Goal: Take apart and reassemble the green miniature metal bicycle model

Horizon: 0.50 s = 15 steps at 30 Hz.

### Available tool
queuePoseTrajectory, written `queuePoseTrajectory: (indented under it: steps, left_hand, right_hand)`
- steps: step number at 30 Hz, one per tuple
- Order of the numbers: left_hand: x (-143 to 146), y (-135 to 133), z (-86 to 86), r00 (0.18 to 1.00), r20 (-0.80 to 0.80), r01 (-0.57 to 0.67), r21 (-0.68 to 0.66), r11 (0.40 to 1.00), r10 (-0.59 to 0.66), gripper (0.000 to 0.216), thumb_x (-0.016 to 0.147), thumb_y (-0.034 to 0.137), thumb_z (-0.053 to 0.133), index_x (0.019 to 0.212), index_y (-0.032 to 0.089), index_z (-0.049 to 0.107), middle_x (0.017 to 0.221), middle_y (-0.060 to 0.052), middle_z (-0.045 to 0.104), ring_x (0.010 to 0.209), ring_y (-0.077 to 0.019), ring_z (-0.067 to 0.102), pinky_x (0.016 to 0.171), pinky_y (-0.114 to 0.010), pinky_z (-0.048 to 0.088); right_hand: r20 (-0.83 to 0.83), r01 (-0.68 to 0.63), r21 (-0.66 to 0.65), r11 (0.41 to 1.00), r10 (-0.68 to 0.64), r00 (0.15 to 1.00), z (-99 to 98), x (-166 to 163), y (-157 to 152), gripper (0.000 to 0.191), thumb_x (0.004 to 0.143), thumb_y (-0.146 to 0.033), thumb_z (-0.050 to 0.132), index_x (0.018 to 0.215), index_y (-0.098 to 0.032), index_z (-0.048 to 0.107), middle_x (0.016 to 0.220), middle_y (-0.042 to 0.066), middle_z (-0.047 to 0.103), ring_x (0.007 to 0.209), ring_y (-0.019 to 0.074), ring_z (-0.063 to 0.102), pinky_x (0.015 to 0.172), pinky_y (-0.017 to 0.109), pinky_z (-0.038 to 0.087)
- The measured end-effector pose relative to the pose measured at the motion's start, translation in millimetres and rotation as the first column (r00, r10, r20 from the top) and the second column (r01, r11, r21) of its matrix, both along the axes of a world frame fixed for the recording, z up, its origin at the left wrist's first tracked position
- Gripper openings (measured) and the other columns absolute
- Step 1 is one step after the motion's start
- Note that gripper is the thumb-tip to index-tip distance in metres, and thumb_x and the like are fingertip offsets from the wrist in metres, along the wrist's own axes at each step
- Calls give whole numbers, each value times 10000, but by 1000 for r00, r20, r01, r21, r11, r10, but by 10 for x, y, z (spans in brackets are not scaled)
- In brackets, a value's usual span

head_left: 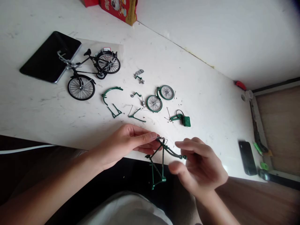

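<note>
Looking part-done: green frame (pixel 162 165) w/ fork (pixel 173 152) seemingly on is pinched by L hand (pixel 133 140), R hand (pixel 200 165) spread; wheels (pixel 154 103), mudguard (pixel 112 88) & cranks (pixel 139 77) left unattached on tbl (pixel 77 118).

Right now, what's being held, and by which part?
The left hand holds the green bicycle frame by its front end, near the fork; the right hand is open.

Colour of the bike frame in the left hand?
Green frame, darker in places; best seen in the head view.
</note>
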<state>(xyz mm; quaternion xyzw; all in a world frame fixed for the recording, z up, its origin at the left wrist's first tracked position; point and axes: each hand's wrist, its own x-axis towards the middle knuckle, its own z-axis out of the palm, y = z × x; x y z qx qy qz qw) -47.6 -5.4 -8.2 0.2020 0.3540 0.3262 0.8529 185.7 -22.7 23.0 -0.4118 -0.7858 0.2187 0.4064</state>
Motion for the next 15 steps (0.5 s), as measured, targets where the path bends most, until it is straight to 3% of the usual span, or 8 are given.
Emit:
queuePoseTrajectory:
  steps: [4, 10, 15]
  left_hand:
    - [19, -23, -2, 1000, -24, -19, 45, 999, 20, 377, 896, 492, 878, 1067, 156, 875, 1083, -145, 855, 1038, -261, 809, 983, -397, 650]
    - [99, -100, -16, 979, -154, -102, 174, 979, 130, 363, 919, 486, 854, 1067, 155, 868, 1020, -119, 856, 983, -259, 809, 910, -371, 669]
    - [141, -146, 0, 963, -192, -138, 245, 960, 188, 335, 933, 440, 848, 1105, 152, 860, 1028, -107, 856, 1007, -251, 811, 938, -345, 659]
  right_hand:
    - [7, -32, -16, 999, 33, 999, 0, -58, 25, 155, 981, -209, 793, 1122, -232, 735, 749, -3, 659, 582, 130, 544, 515, 311, 423]
    - [-19, -15, -79, 997, 13, 1000, -56, -73, 51, 106, 1002, -211, 766, 1079, -242, 701, 773, -2, 677, 606, 133, 566, 497, 299, 389]
    - [-16, -41, -11, 999, 41, 999, -97, -68, 51, 118, 998, -175, 764, 1090, -224, 707, 771, -1, 692, 607, 126, 563, 494, 286, 399]
